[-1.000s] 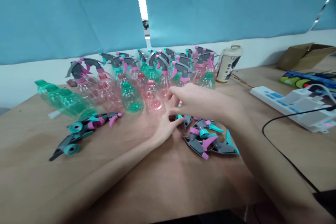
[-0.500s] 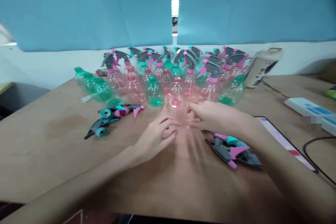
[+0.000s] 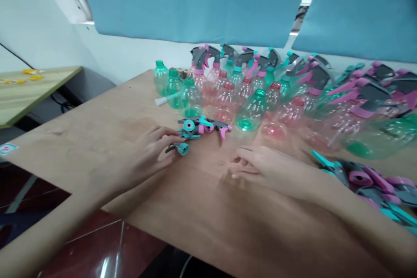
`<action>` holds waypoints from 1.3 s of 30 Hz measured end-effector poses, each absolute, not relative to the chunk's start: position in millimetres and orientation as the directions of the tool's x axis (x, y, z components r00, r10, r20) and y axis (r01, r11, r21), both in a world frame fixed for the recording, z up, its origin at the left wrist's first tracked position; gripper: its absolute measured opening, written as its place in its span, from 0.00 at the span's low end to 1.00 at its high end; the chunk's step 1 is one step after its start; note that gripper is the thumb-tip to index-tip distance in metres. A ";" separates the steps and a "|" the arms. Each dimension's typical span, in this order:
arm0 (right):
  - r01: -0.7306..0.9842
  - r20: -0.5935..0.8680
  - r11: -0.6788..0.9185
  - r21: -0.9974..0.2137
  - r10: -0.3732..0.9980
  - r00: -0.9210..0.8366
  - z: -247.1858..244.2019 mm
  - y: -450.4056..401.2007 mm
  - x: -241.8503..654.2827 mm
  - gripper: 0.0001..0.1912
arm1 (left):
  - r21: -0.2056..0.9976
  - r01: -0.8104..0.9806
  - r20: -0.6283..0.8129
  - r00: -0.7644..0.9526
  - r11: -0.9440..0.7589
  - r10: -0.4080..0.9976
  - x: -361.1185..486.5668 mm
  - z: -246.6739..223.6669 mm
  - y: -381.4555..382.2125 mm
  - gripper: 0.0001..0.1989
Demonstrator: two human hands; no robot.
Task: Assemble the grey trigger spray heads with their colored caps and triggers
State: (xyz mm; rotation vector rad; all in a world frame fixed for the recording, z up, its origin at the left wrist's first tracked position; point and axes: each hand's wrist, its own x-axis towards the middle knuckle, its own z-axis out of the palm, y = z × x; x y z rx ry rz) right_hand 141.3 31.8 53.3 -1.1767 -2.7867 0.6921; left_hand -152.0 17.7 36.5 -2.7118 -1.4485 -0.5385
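Observation:
My left hand reaches to a small pile of trigger spray heads left of the middle of the table. Its thumb and fingers are parted around a grey spray head with a teal collar, which lies at the near end of the pile. Whether the fingertips touch it is hard to tell. My right hand hovers over the bare wood with its fingers curled in, and nothing shows in them. Just beyond stand an open green bottle and open pink bottles, without spray heads.
Behind are rows of clear green and pink bottles, many topped with spray heads. Three open green bottles stand at the left of the rows, by a whitish tube. More loose spray heads lie at right.
The view has swung to the left. My left hand has moved from the table's middle over to the left pile of spray heads. My right hand has drawn back from the bottles, fingers more curled.

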 end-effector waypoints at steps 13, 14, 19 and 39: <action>0.558 0.073 0.632 -0.539 0.694 -0.716 56.2 25.5 99.0 0.03 | 0.175 0.733 0.320 0.589 -0.657 0.742 -136.3 23.1 8.2 0.11; 0.554 0.092 0.619 -0.556 0.709 -0.699 59.4 22.9 100.2 0.02 | 0.238 0.717 0.335 0.573 -0.655 0.748 -131.2 23.5 4.0 0.12; 0.580 0.115 0.600 -0.551 0.742 -0.660 71.0 15.4 114.8 0.04 | 0.465 0.591 0.398 0.526 -0.660 0.751 -94.7 24.4 -0.7 0.13; 0.467 0.062 0.490 -0.736 0.735 -0.675 66.6 40.0 187.6 0.29 | 0.543 0.325 0.537 0.575 -0.774 0.618 0.7 -7.9 42.9 0.14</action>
